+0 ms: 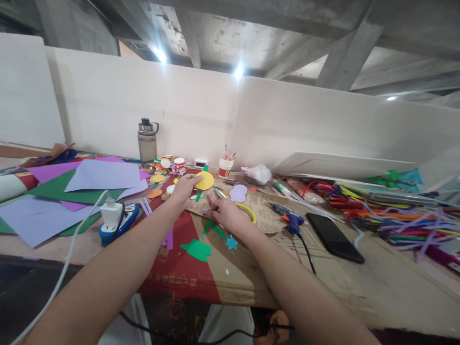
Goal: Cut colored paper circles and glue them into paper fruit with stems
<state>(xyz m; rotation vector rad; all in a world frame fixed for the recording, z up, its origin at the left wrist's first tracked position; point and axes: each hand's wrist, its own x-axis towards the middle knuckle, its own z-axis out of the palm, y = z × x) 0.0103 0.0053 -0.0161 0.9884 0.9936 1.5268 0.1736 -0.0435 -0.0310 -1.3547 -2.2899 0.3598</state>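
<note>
My left hand (184,188) pinches a yellow paper disc (205,180) at its left edge. A green paper strip (198,195) shows below the disc, and a bit of green pokes out above it. To the right, my right hand (229,214) is low over the brown paper, fingers stretched out and apart, apparently holding nothing. Just beyond it lie scissors with a yellow handle (248,211), their blades (220,192) pointing away to the left; the hand hides their middle. A scalloped lilac paper shape (238,193) lies past the scissors. Nearer me are a green paper piece (197,250) and a blue paper flower (232,243).
A blue glue gun (293,222) and a black phone (335,237) lie at right, near colourful pipe cleaners (391,215). Coloured sheets (104,177), a power strip (120,223) and its white cable occupy the left. Behind stand a bottle (147,143) and a pencil cup (226,167).
</note>
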